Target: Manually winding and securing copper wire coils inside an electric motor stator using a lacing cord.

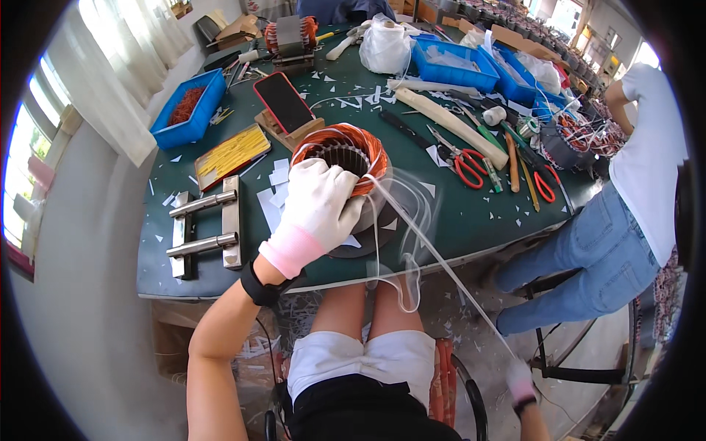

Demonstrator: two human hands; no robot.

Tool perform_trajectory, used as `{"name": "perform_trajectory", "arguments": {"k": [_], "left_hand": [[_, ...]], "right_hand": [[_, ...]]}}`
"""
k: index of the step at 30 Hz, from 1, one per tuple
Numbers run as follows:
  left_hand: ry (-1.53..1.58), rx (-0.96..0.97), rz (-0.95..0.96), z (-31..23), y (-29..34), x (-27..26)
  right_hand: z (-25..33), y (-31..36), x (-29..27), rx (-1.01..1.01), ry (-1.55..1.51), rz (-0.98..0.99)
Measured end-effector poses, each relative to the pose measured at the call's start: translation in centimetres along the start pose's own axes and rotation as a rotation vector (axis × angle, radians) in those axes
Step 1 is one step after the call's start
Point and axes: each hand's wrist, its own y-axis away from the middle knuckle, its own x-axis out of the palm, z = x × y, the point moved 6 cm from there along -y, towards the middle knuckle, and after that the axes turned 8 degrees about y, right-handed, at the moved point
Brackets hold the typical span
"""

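Note:
A motor stator (376, 149) with orange copper windings stands near the table's front edge, on a dark round base (365, 239). My left hand (318, 202), in a white glove with a pink cuff, is curled over its near left side, fingers bent at the rim of the bore. From the windings a white lacing cord (452, 273) runs taut down to the right. Its other end is at my right hand (521, 381), also gloved, low at the right and blurred, closed on the cord. Loose loops of cord (409, 283), smeared by motion, hang beside the stator.
A phone (284, 103) leans on a wooden stand behind the stator. Metal bars (204, 224) lie left; red-handled scissors (465, 163) and other tools lie right. Blue bins (190, 109) and another stator (291, 42) stand farther back. A person (610, 220) stands close at right.

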Motion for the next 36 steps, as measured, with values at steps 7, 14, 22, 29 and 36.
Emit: {"name": "perform_trajectory", "arguments": {"k": [7, 14, 22, 29, 36], "left_hand": [[0.013, 0.017, -0.013, 0.6, 0.3, 0.0], [0.023, 0.025, 0.061, -0.8, -1.1, 0.8], [-0.020, -0.023, 0.145, 0.3, 0.3, -0.4], [-0.171, -0.047, 0.227, -0.1, -0.7, 0.9], [-0.531, -0.028, 0.208, -0.6, 0.0, 2.6]], "right_hand": [[-3.6, 7.7, -5.3, 0.213, -0.222, -0.238], [27.0, -17.6, -40.6, -0.588, -0.777, -1.009], [9.3, -1.5, -15.6, 0.670, -1.910, 0.123], [10.4, -4.5, -21.4, 0.028, -0.321, -0.226], [27.4, -17.2, -49.3, -0.374, -0.685, -0.992]]}}
